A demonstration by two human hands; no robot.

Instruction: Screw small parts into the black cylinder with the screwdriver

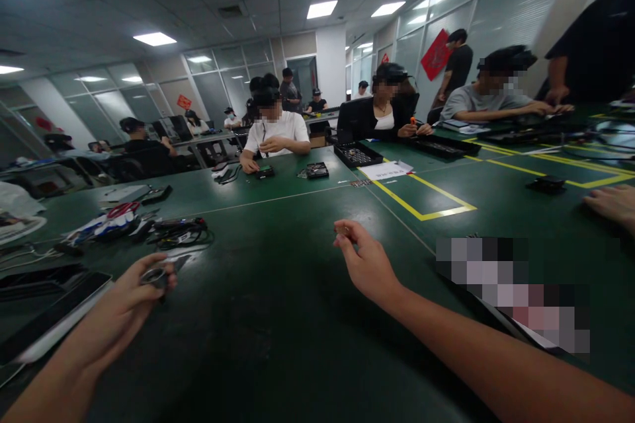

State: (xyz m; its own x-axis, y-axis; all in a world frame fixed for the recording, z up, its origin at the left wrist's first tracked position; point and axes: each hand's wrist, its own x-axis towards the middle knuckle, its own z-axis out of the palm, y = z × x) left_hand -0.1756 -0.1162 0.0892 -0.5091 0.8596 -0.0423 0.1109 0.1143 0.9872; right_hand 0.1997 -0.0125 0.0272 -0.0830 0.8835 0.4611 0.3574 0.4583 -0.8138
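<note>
My left hand (129, 297) is raised over the green table (278, 317) at the lower left, its fingers closed around a small shiny metal part (155, 275). My right hand (364, 261) hovers near the middle of the table, thumb and forefinger pinched on a tiny piece (342, 231) too small to make out. The two hands are well apart.
A tangle of cables and tools (149, 228) lies to the left, flat dark trays (44, 317) at the lower left edge. Yellow tape lines (421, 201) mark the table. Another person's hand (612, 205) rests at the right. Several people work at the far side.
</note>
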